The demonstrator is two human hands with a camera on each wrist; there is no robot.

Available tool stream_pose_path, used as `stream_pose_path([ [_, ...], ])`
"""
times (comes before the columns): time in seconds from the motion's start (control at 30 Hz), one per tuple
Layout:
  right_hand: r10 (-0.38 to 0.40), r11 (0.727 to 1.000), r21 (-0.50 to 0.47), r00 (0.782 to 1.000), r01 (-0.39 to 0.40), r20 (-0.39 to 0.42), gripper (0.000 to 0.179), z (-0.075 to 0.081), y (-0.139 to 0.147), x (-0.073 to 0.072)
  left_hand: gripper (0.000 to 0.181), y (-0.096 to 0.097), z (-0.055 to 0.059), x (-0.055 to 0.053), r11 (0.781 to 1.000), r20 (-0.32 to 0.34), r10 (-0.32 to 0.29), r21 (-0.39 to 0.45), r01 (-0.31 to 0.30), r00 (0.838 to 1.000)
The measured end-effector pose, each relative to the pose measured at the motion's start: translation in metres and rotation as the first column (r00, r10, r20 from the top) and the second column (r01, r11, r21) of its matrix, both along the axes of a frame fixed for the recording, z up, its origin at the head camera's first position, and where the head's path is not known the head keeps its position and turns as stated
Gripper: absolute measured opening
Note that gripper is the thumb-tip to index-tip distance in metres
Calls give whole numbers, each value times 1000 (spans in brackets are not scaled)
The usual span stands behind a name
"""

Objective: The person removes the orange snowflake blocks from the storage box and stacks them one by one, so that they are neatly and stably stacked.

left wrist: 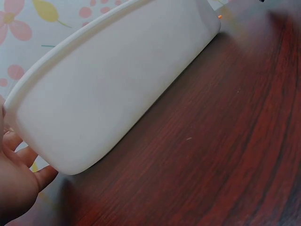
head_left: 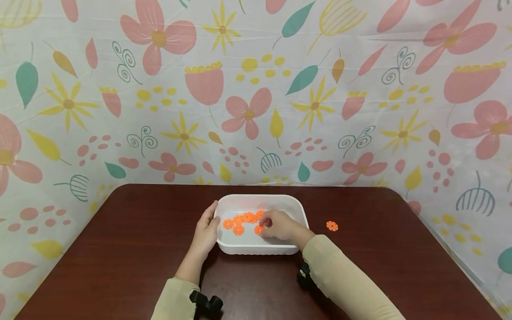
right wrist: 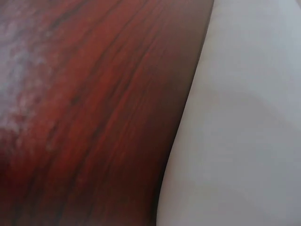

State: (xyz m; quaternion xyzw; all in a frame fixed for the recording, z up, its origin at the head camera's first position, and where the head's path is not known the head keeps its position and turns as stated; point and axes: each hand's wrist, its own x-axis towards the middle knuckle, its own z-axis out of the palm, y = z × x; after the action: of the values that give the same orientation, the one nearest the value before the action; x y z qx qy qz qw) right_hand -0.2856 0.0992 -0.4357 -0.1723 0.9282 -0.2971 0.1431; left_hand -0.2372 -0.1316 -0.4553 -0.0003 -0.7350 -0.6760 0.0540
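Observation:
A white plastic tub (head_left: 262,250) stands on the table, with several orange notched plastic discs (head_left: 238,230) lying inside it. My left hand (head_left: 206,231) holds the tub's left end, thumb at the rim and fingers along the outer wall. In the left wrist view, fingers of that hand (left wrist: 19,181) show against the tub's corner (left wrist: 70,141). My right hand (head_left: 280,226) reaches over the front right rim into the tub, its fingers curled and pinching an orange notched disc (head_left: 258,230). The right wrist view has only the tub's outer wall (right wrist: 244,122), with that hand hidden.
One more orange notched disc (head_left: 332,226) lies on the dark brown wooden table (head_left: 132,249), to the right of the tub. A flower-patterned cloth (head_left: 248,146) hangs behind the table. Black wrist devices (head_left: 208,304) sit at both sleeves.

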Motion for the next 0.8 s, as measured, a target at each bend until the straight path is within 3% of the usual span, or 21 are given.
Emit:
stream_pose_path([
  [0.8, 11, 1000, -19, 998, -10, 59, 27, 5, 0, 1, 49, 0, 0, -1, 1000, 15, 3, -5, -3, 1000],
])
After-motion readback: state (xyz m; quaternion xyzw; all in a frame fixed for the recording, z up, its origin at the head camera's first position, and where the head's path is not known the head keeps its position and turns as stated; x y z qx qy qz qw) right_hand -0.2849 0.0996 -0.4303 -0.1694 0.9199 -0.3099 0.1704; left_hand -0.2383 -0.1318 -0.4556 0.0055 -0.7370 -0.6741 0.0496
